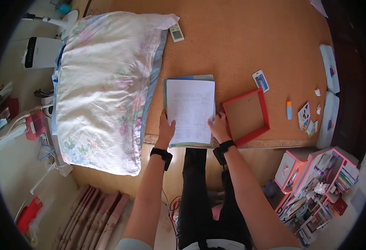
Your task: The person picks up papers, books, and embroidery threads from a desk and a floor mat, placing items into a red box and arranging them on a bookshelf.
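A stack of white printed sheets (pixel 190 108) lies on top of a larger blue-green book or folder (pixel 210 78), near the front edge of the bed. My left hand (pixel 166 130) grips the stack's left side, its thumb over the page and its fingers along the edge. At the opposite side, my right hand (pixel 220 127) holds the right edge with the thumb at the paper. Whether the fingers also take in the book beneath is hidden. Just right of my right hand sits a red shallow box (pixel 261 129) with a brown inside.
A floral pillow (pixel 108 91) fills the bed's left. On the woven mat (pixel 241 37) lie a remote control (pixel 176 33), a phone-like white device (pixel 261 81), an orange-blue glue stick or marker (pixel 289 110), small cards (pixel 303 116) and crumpled paper (pixel 317 92). A crowded bookshelf (pixel 316 187) stands front right.
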Demonstrator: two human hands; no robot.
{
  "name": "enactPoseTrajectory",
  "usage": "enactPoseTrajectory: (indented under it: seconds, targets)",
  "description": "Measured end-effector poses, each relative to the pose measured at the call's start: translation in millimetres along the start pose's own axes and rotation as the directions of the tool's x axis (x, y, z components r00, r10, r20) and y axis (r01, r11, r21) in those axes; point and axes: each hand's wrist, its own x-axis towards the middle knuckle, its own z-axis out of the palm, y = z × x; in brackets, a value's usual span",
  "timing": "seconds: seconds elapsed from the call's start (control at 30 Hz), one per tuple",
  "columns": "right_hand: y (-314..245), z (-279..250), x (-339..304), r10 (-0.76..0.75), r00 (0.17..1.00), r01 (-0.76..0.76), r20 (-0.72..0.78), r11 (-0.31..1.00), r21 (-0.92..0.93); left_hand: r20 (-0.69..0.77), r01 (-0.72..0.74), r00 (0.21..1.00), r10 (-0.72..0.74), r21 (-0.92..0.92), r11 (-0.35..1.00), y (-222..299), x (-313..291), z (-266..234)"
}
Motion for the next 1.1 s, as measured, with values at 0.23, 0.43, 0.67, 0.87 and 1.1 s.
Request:
enactPoseTrajectory:
  seconds: [0.23, 0.43, 0.67, 0.87, 1.1]
  targets:
    - [-10, -33, -23, 0.062, 0.995, -0.081, 0.08, 0.965, 0.25, -0.231, -0.098, 0.965, 0.127, 0.135, 0.986, 7, -13, 0]
    - [1, -105, -118, -0.148, 0.989, 0.136, -0.005, 0.899, 0.416, 0.016, 0.07, 0.997, -0.069, -0.034, 0.997, 50, -80, 8]
    - [140, -249, -270, 0.163, 0.976, -0.148, -0.142, 0.983, 0.107, 0.616, -0.01, 0.784, 0.074, -0.107, 0.994, 161, -133, 89]
    - [289, -383, -418, 0.39, 0.704, -0.235, -0.594, 0.917, 0.324, 0.852, -0.24, 0.415, 0.319, -0.236, 0.942, 300, -196, 220]
    - [493, -510, -474, 0.672, 0.485, -0.122, -0.56, 0.686, 0.718, 0.894, -0.272, 0.299, 0.334, -0.256, 0.928, 428, -282, 441]
